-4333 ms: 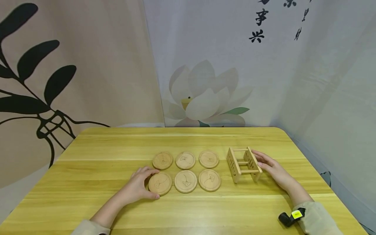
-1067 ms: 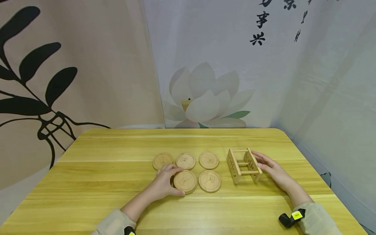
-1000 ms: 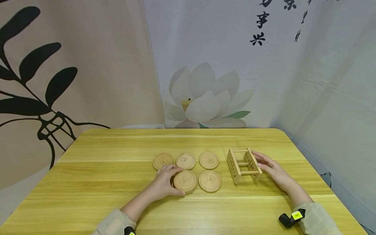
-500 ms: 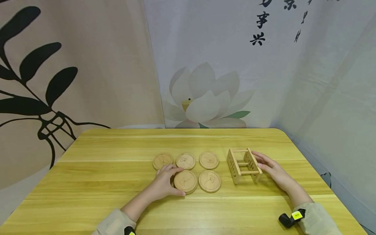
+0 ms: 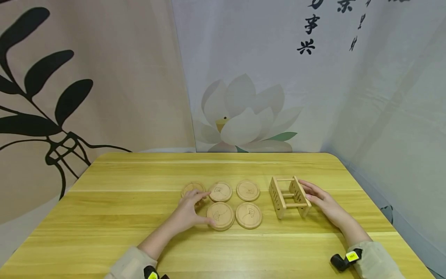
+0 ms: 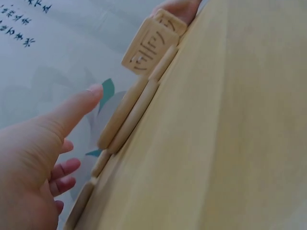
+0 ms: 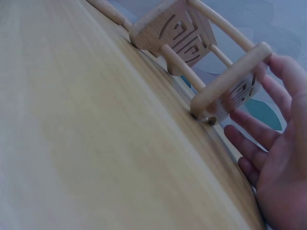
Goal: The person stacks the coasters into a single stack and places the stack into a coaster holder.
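Note:
Round wooden coasters with engraved ginkgo leaves lie in two rows. In the front row, one coaster (image 5: 223, 215) sits on top of another as a stack of two, beside a single coaster (image 5: 249, 215). My left hand (image 5: 184, 213) is spread at the stack's left, thumb near its edge, fingers partly covering the back-left coaster (image 5: 191, 187). The left wrist view shows the thumb apart from the stacked coasters (image 6: 127, 115). My right hand (image 5: 325, 201) rests its fingers and thumb against the right panel of a small wooden rack (image 5: 288, 194) with cut-out sides, holding nothing else.
Two more coasters lie in the back row, one in the middle (image 5: 220, 192) and one at the right (image 5: 247, 190). Everything stands on a wood-grain table (image 5: 244, 252). Behind it hangs a printed curtain (image 5: 139, 77).
My left hand carried the front-left coaster right and set it on the front-middle one. It has now let go and drawn slightly left and back. The right hand stays at the rack.

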A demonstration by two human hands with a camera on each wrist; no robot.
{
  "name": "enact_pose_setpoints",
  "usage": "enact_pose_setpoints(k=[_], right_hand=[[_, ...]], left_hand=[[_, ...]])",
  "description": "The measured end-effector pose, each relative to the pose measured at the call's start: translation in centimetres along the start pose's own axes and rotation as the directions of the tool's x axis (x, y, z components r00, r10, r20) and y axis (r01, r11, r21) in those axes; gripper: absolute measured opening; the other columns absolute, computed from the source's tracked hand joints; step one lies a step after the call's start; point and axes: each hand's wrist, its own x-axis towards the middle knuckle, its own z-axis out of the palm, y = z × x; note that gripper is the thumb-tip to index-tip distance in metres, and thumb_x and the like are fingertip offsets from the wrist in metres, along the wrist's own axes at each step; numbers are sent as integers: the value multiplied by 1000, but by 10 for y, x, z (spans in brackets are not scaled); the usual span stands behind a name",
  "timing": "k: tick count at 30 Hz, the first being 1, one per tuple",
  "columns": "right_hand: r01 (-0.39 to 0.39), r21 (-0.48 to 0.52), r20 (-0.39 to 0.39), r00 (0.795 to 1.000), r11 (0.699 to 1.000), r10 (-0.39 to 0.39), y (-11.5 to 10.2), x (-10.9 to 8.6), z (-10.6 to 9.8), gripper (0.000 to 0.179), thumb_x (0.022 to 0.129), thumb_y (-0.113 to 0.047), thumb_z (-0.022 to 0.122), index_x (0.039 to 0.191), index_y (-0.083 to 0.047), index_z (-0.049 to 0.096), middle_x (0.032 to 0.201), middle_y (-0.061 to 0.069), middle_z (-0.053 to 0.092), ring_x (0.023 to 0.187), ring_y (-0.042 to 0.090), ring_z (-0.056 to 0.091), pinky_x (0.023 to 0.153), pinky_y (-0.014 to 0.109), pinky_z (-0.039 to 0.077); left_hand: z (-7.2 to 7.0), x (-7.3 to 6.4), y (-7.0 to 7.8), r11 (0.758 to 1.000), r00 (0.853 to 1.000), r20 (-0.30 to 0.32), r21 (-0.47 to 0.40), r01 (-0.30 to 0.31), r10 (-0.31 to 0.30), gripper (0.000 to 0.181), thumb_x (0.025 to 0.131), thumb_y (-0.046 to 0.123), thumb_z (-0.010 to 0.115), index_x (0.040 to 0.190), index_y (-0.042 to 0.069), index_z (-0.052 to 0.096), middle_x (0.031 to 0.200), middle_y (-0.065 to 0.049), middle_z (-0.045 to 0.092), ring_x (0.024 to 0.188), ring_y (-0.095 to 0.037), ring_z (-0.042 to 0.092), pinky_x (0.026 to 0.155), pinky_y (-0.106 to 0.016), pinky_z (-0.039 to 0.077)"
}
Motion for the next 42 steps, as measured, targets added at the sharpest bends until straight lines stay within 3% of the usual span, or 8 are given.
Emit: enact_pose_setpoints(k=[7,18,24,42], right_hand=[[0,2,2,1000,1000,0,0,0,0,48,103,-14,44,150,-9,32,139,28,41,117,0,47,93,14,32],[6,7,3,1000,1000,-6,0,-1,-1,48,103,-13,43,150,-8,32,139,30,41,116,0,48,93,14,33],[23,11,7,1000,1000,-24,-2,-1,0,48,103,-12,43,149,-6,31,138,32,40,116,0,48,93,14,33],[6,23,10,1000,1000,-6,1,0,-1,49,103,-13,43,150,-9,31,140,30,40,117,1,48,94,14,33]], left_hand=[[-13,3,-5,1000,998,-59,-16,-9,8,87,63,40,88,134,5,54,126,-7,52,126,-35,36,99,-64,24],[-24,7,-19,999,992,-123,-12,32,-33,82,66,34,88,136,7,53,127,-10,51,121,-34,40,96,-61,33],[-27,9,-27,998,990,-130,-19,52,-54,84,68,34,87,137,5,51,130,-12,50,123,-36,37,98,-63,25],[-32,20,-50,993,987,-116,21,114,-111,88,70,37,85,141,3,45,137,-18,45,126,-41,35,98,-59,21]])
